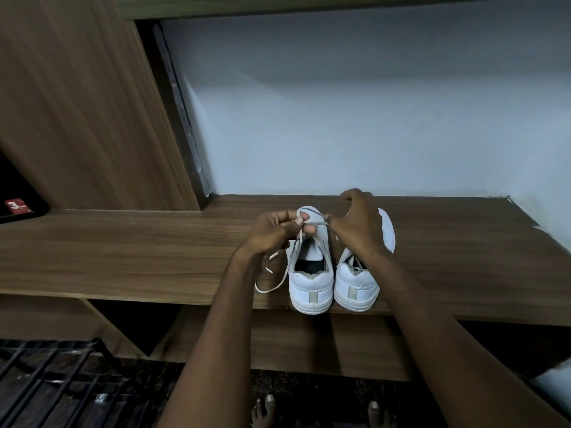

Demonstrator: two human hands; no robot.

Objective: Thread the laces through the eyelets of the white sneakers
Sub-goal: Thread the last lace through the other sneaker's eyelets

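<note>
While two white sneakers [312,282] stand heels-out at the wooden shelf's [123,242] front edge, the left hand [272,230] and right hand [358,223] each pinch the left sneaker's lace [315,224] above its eyelets.

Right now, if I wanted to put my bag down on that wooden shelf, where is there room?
The wooden shelf lies bare left of the loose lace, up to the wood panel, and right of the right sneaker. It is crowded mid-shelf: both hands work the lace over the left sneaker.
</note>
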